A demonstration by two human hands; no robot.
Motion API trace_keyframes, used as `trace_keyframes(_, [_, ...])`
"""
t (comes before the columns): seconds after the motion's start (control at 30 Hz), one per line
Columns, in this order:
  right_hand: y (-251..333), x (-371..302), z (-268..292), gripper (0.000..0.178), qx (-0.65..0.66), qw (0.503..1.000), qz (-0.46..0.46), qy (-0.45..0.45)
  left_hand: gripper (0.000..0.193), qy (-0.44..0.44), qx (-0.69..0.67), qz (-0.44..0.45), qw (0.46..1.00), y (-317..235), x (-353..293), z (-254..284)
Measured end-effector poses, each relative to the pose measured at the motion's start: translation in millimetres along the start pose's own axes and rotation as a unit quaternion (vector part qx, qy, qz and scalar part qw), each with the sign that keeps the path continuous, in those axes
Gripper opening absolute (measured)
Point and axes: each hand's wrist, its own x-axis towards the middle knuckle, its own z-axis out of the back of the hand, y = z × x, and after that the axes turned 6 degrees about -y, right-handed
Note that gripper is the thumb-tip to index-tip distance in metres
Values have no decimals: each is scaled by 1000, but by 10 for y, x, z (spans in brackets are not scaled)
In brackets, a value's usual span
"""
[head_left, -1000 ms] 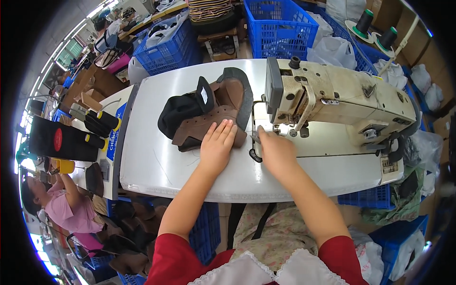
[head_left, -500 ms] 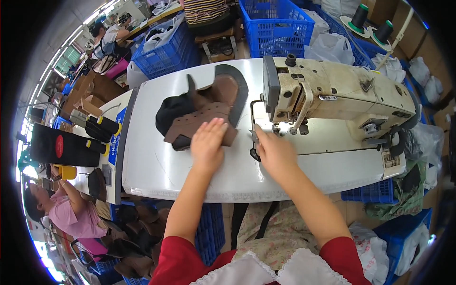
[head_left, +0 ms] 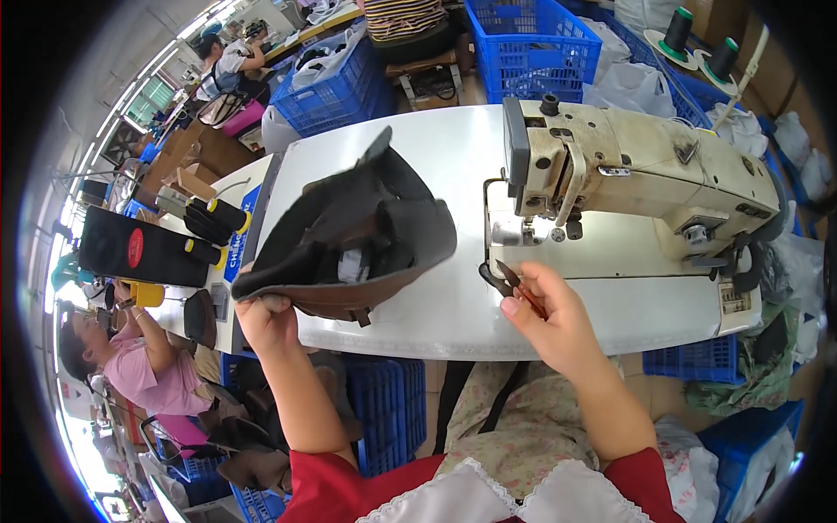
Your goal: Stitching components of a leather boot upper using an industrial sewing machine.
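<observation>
A dark brown boot upper [head_left: 384, 292] with a black lining is lifted over the left part of the white table [head_left: 445, 327], its opening and inside facing up. My left hand [head_left: 267, 322] pinches its near left edge, thumb on top. Just in front of the sewing machine [head_left: 645, 166], my right hand [head_left: 558, 318] holds small thread snips [head_left: 528, 296] with a reddish handle, their dark pointed tip aimed up and left. The upper hangs apart from the machine's needle area. Part of the snips is covered by my fingers.
Blue crates [head_left: 532, 52] stand beyond the table. Thread cones [head_left: 677, 35] rise at the far right. At left, another table carries black spools [head_left: 228, 215], and a person in pink [head_left: 148, 375] works beside it. Heaped boot parts [head_left: 261, 462] lie below left.
The upper has been picked up off the table and turned by my left hand, which moved left from pressing on it. My right hand shifted slightly right and down with the snips.
</observation>
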Motion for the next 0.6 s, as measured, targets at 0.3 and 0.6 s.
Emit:
trace_keyframes(0.3, [447,-40,-2,40,-382,858,338,-53,54,19,-19,22,999,-299,-204,-53])
trace_keyframes(0.6, [625,-3,-52,44,-553,736,388,-50,47,106,41,-35,993,-430,-339,-218])
